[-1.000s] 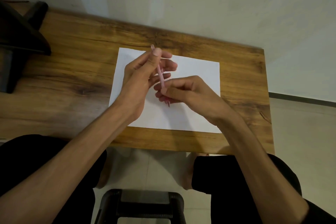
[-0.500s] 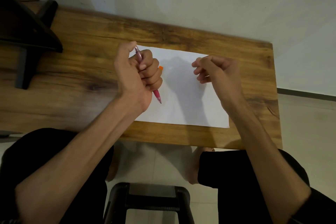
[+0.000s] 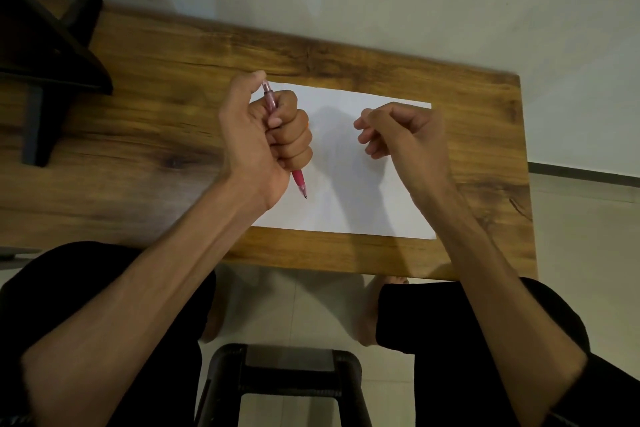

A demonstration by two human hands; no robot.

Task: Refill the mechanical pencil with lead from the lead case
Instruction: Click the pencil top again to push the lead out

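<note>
Pink mechanical pencil (image 3: 300,181), tip down

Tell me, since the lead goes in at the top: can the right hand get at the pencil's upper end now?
Probably yes. The pencil sticks up out of the left hand, its top bare beside the thumb. The right hand hangs nearby over the paper, nothing between them.

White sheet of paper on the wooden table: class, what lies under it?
The white sheet of paper lies flat on the brown wooden table. Anything beneath its middle is covered, so it cannot be seen.
</note>
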